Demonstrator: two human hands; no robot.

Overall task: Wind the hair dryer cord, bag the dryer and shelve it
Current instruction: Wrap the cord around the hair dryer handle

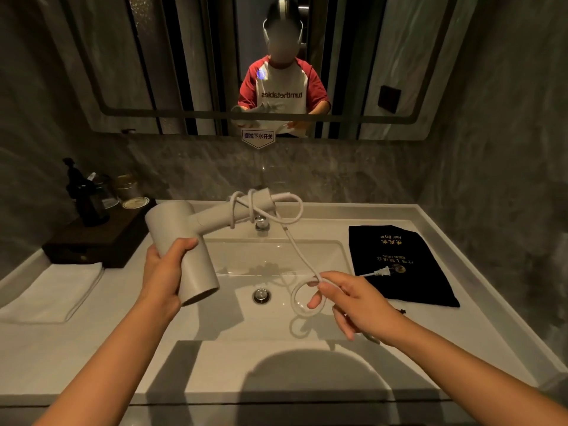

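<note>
My left hand (166, 269) grips the barrel of a white hair dryer (184, 241) held over the sink, its handle pointing away toward the tap. Two or three turns of the white cord (295, 244) wrap the handle, with a loose loop beyond its end. The cord then runs down to my right hand (353, 302), which pinches it where it forms a small loop. The plug (381, 273) sticks out past my fingers, over the black drawstring bag (399, 265) lying flat on the counter at the right.
A white basin (276, 321) with drain (262, 295) and chrome tap (262, 224) sits below the dryer. A folded white towel (52, 296) lies left, behind it a dark tray (92, 241) with bottles and jars. A mirror hangs above the grey wall.
</note>
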